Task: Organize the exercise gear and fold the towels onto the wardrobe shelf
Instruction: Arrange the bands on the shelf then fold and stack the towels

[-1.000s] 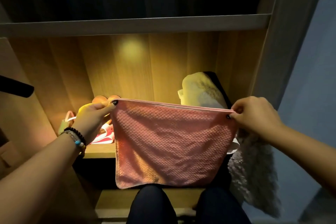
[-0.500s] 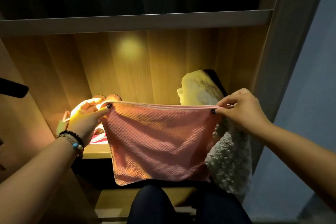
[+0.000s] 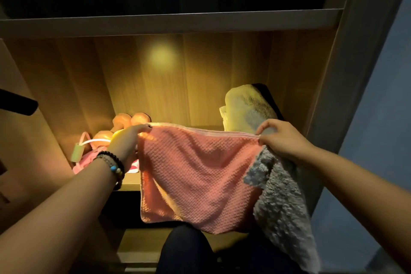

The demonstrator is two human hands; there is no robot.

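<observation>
A pink waffle-weave towel (image 3: 195, 176) hangs doubled in front of the lit wardrobe shelf (image 3: 131, 182). My left hand (image 3: 126, 142) pinches its top left corner and my right hand (image 3: 282, 138) pinches its top right corner. A grey fluffy towel (image 3: 282, 202) droops off the shelf's right side, under my right wrist. On the shelf at the left lie orange dumbbells (image 3: 124, 120) and a pink skipping rope with a pale green handle (image 3: 76, 154). A cream towel (image 3: 246, 109) stands at the back right.
A dark item (image 3: 269, 98) leans behind the cream towel. The upper shelf board (image 3: 169, 24) crosses overhead. The wardrobe's right side panel (image 3: 333, 87) stands close to my right arm. A black bar (image 3: 17, 102) juts in from the left. My dark-clad knees (image 3: 184, 251) are below.
Both hands have carried the pink towel forward and slightly up toward the shelf. The grey towel shows more on the right as the pink one swings left.
</observation>
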